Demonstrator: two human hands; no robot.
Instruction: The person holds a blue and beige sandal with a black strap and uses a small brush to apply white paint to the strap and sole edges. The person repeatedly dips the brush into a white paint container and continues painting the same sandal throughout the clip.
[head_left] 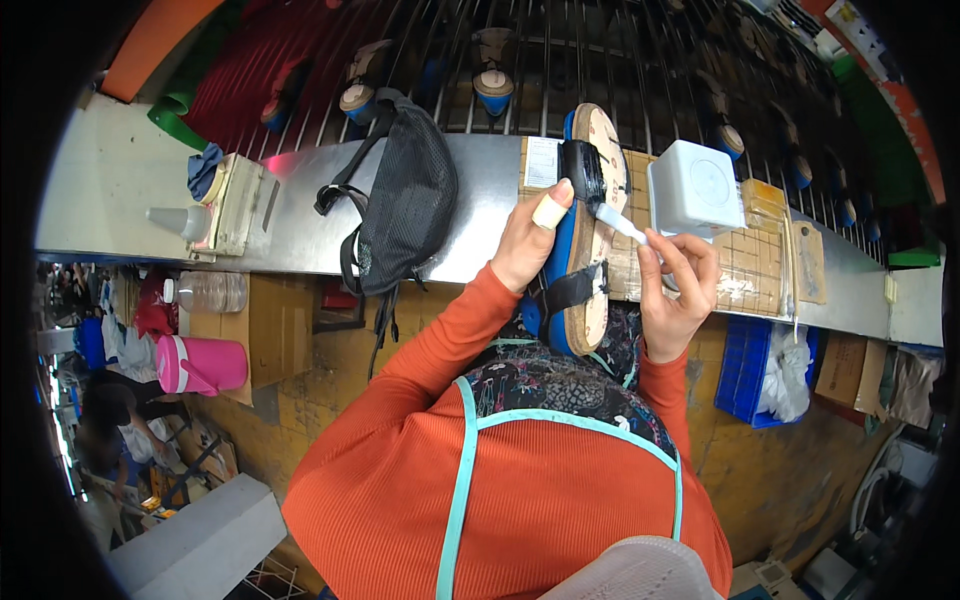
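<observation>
My left hand [528, 240] is closed around the side of a sandal upper on a blue shoe last [562, 262], held tilted upright over the bench edge. Its thumb wears a pale yellow cover and presses near the upper black strap [582, 172]. A tan insole board [604, 132] faces right, with a second black strap [568, 290] lower down. Between the thumb and fingers of my right hand [680, 295] is a small white brush [622, 223]. The brush tip touches the insole's edge by the upper strap; its bristles are hard to make out. A white square container [697, 188] stands beyond my right hand.
A metal bench [490, 165] carries a black mesh bag [408, 195] and taped cardboard [752, 265]. Behind it, a rack of metal rollers [640, 75] bears several shoes on lasts. Below stand a pink jug [205, 364], a cardboard box [282, 325] and a blue crate [740, 372].
</observation>
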